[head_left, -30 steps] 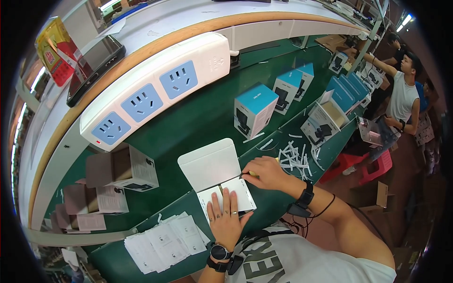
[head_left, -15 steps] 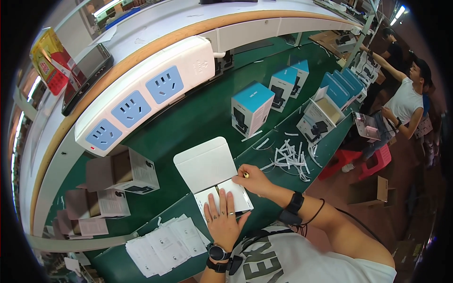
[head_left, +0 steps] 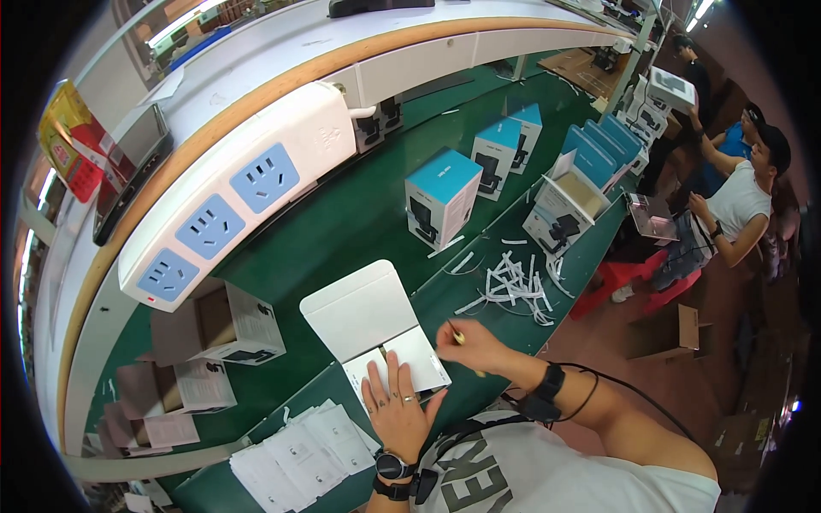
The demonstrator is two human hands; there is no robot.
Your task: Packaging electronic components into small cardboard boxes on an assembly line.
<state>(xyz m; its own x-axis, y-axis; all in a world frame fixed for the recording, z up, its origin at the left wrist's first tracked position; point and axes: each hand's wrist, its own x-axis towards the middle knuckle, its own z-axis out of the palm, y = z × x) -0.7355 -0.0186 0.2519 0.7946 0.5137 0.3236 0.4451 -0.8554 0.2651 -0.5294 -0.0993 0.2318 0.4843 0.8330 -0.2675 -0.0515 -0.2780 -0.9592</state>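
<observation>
A white carton [head_left: 357, 309] lies on the green bench with its lid flap folded back. My left hand [head_left: 398, 398] presses flat on the white panel in it, fingers spread; under the palm the surface is hidden. A dark narrow slot shows above the fingertips. Just off the carton's right edge is my right hand [head_left: 473, 345], its fingers closed around a slim tool with a yellowish handle [head_left: 459, 339] and a thin dark tip. What kind of tool it is cannot be made out.
Printed white sheets [head_left: 299, 453] lie at the near left. Open boxes [head_left: 244, 325] stand farther left, blue-topped boxes [head_left: 443, 201] beyond the carton. Paper strips [head_left: 517, 286] are scattered at right. A power strip [head_left: 239, 197] runs along the shelf. Co-workers [head_left: 740, 197] are at far right.
My right hand has pulled back to the right, away from the carton's edge, and the tool's tip now shows. My left hand stays on the carton. The view has shifted slightly.
</observation>
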